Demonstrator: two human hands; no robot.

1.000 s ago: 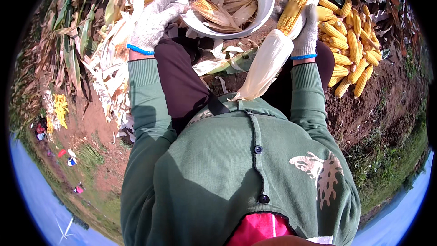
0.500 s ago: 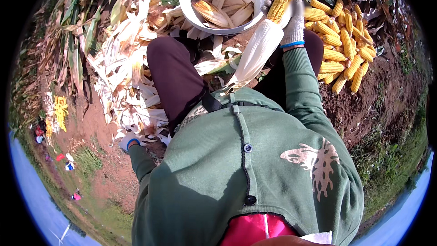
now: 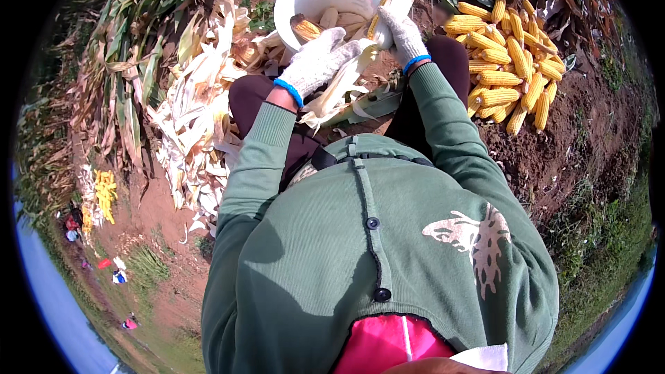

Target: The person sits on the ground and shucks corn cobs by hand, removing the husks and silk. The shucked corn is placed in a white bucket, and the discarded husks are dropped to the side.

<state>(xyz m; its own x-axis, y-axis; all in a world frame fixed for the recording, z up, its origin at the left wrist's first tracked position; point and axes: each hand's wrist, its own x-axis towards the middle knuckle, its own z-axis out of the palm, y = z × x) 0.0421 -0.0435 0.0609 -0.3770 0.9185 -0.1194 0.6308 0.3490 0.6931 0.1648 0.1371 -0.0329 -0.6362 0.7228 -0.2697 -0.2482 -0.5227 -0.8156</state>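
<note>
My right hand (image 3: 404,40), in a white knit glove with a blue cuff, is closed round a partly husked ear of corn (image 3: 398,1). The ear stands slanted by the bucket's right rim, with yellow kernels showing along its left side and its top blurred. Pale loose husk (image 3: 344,88) hangs below it towards my lap. My left hand (image 3: 316,64), gloved the same way, reaches in from the left with thumb and fingers apart. Its fingertips are at the husk near the ear's lower end; whether they touch it I cannot tell.
A white bucket (image 3: 294,1) ahead holds several ears in husk. Husked yellow cobs (image 3: 509,62) are heaped at right. Stripped husks (image 3: 201,107) lie in a pile at left, beside dry corn stalks (image 3: 114,62). Small figures and another yellow heap (image 3: 105,194) are far left.
My left hand has come up from the husk pile at lower left to the ear. My right hand has shifted left with the ear, now beside the bucket rim.
</note>
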